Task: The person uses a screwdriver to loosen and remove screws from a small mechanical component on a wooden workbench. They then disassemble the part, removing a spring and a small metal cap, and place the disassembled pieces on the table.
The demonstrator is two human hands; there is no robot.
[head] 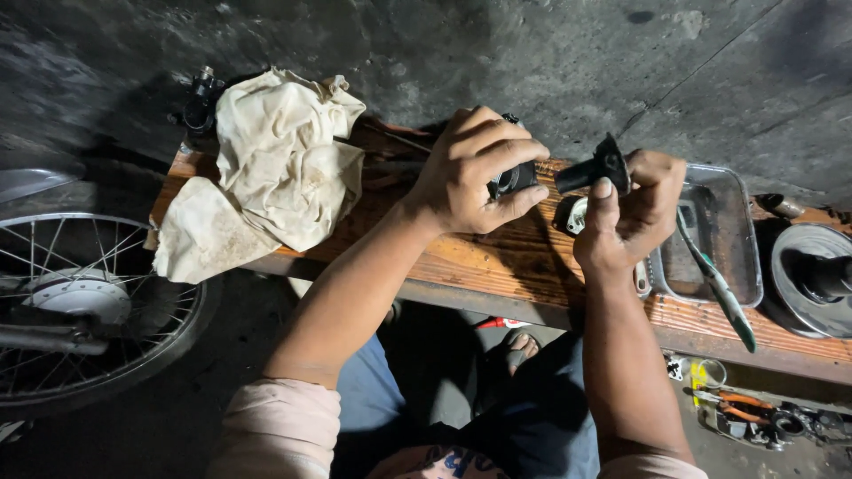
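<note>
From the head camera, the work looks to be at a fitting or inspecting stage: two small black parts are held up facing each other above a wooden bench, apart and not joined. The left hand is clenched around a black round part, fingers wrapped over its top and thumb pressed along its lower side, its open end turned toward the other hand. The right hand pinches a black stem piece with a flared end, thumb upright against the flare and fingers curled behind it, the stem pointing at the round part. Both parts hang over the bench's far edge, near its middle. Both forearms rise from the lap, elbows low, wrists bent inward so the hands nearly meet. Bringing the two together, if that comes next, would call for lining the stem up with the opening, a fine and steady job. A dirty rag lies at the bench's left end; a clear tray with a green-handled tool leaning out of it sits toward the right end, just beside the right hand.
</note>
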